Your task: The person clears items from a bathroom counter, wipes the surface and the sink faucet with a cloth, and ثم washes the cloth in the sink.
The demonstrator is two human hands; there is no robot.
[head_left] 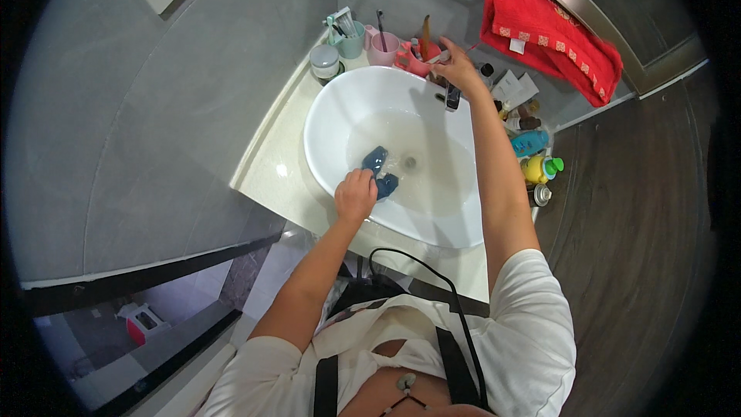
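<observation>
My left hand (356, 197) is closed on a dark blue wet cloth (377, 161), small and perhaps a sock. The cloth lies against the near left inside of the white oval sink (320, 133), which holds shallow cloudy water. Stretched beyond the sink's far edge, my right hand (459, 71) has its thumb and fingers about a small white piece (440, 57), too small to name, next to the red cup (417, 66). Just below that hand is the dark faucet (452, 97), partly hidden by my wrist.
Pink (384, 52) and green (351, 45) cups with brushes line the back, beside a lidded jar (325, 60). Several bottles, including a blue one (530, 142) and a yellow pump bottle (538, 169), crowd the right edge. A red towel (540, 31) hangs above. A black cord (440, 274) crosses my front.
</observation>
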